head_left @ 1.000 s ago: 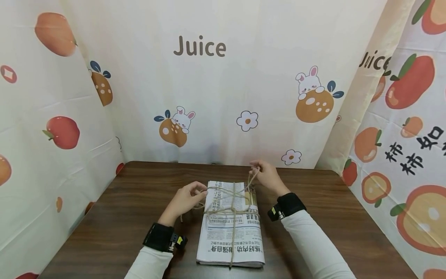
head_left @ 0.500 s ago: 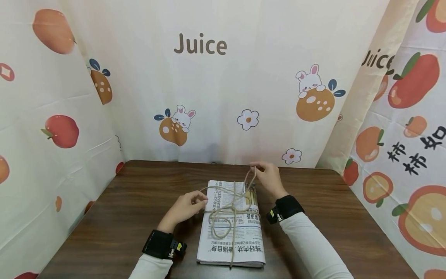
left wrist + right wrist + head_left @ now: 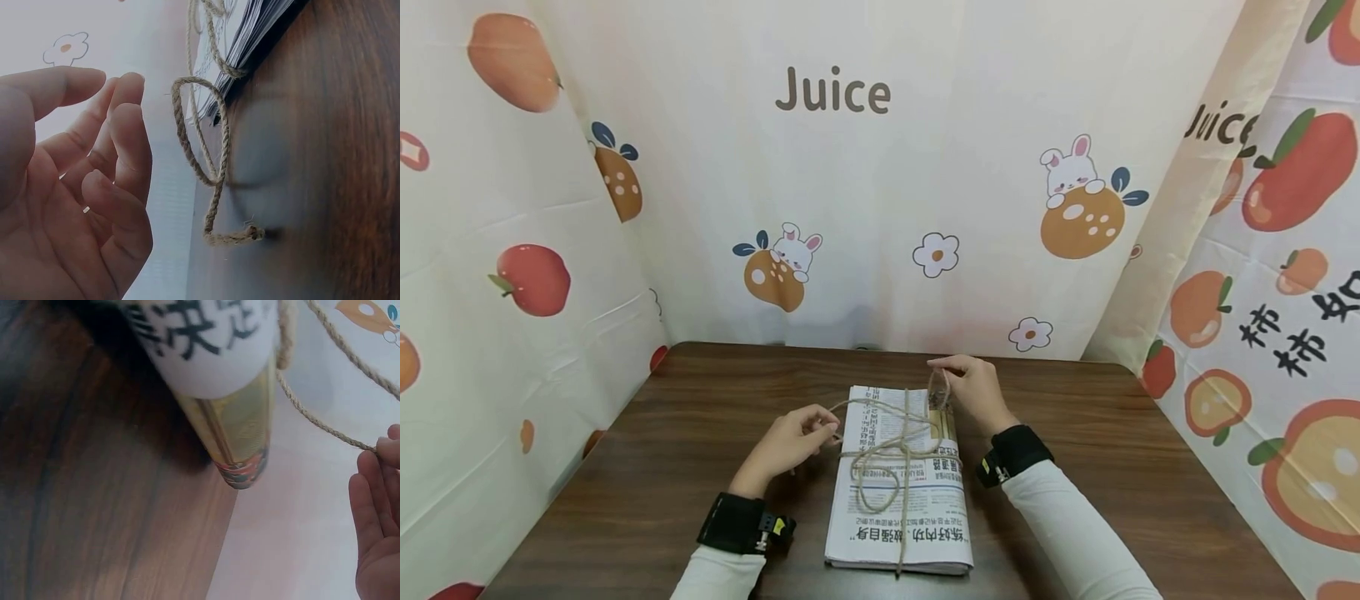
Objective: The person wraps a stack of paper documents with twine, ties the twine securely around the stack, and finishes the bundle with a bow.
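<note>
A stack of folded newspapers (image 3: pixel 932 521) lies on the table, with natural-coloured twine (image 3: pixel 907 455) crossed and knotted around it. Loose loops of the twine spread over the upper left of the stack. At the far right corner my right hand (image 3: pixel 977 392) pinches a length of twine, seen taut between thumb and fingertips (image 3: pixel 369 464) in the right wrist view. My left hand (image 3: pixel 786 442) hovers by the left edge, its fingers loosely bent with nothing between them. Beside it, a twine loop (image 3: pixel 219 181) and its cut end (image 3: pixel 236 238) hang off the stack.
The brown wooden table (image 3: pixel 700 417) extends around the stack on both sides. A pale curtain (image 3: pixel 865 183) with printed fruit and rabbits hangs behind it, and more printed cloth hangs at both sides. Black camera bands (image 3: pixel 736 523) sit on both wrists.
A twine loop has dropped from beside my left hand onto the newspapers. The left hand has drawn slightly away to the left. My right hand has lowered a little with the twine.
</note>
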{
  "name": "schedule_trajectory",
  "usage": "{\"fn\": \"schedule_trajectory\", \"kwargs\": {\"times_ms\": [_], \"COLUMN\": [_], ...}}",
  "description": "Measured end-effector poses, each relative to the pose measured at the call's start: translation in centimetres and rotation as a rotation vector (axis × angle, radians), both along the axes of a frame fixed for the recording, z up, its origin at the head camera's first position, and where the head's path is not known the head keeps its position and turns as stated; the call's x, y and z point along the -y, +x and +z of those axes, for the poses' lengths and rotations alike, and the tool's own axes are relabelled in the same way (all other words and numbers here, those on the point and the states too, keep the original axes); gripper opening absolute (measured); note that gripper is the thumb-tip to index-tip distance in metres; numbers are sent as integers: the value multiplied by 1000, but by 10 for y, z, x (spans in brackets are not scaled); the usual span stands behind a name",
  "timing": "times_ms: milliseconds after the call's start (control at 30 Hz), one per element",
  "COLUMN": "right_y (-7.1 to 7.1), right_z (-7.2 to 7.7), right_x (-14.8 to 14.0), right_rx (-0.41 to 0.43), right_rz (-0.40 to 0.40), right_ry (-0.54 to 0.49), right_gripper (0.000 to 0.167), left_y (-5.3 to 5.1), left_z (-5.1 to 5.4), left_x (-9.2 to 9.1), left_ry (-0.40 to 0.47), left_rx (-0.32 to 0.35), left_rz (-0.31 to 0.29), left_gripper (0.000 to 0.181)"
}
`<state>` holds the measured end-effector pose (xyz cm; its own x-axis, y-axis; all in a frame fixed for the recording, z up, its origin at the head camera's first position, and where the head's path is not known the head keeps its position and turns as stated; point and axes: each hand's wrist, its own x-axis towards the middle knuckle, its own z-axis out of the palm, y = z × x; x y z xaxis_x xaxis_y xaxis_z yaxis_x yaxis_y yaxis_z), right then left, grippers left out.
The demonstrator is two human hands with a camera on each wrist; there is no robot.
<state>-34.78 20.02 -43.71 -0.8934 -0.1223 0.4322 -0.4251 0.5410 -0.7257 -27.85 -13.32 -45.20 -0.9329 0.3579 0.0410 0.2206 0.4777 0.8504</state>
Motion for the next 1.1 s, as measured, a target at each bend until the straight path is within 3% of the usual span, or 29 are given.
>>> {"fn": "schedule_trajectory", "kwargs": {"times_ms": [200, 367, 600, 800, 900, 1100], "right_y": [3, 2, 0, 2, 4, 8], "right_z": [-3, -1, -5, -4, -2, 1], "right_x": [-1, -5, -6, -6, -8, -18], "right_rx": [66, 220, 435, 419, 404, 466], "right_rz": [31, 49, 96, 97, 133, 218], "right_ry": [53, 147, 142, 201, 247, 269], "right_gripper": [17, 21, 27, 17, 17, 13], "left_y": [0, -1, -1, 1, 4, 6], "left_z": [1, 2, 2, 0, -1, 0], "left_x": [2, 5, 5, -2, -6, -16], "left_ry": [10, 3, -5, -12, -32, -64], "left_rx": [10, -4, -1, 18, 27, 54], "left_rz": [-3, -6, -12, -68, -131, -218], "left_gripper": [27, 28, 28, 27, 27, 34]}}
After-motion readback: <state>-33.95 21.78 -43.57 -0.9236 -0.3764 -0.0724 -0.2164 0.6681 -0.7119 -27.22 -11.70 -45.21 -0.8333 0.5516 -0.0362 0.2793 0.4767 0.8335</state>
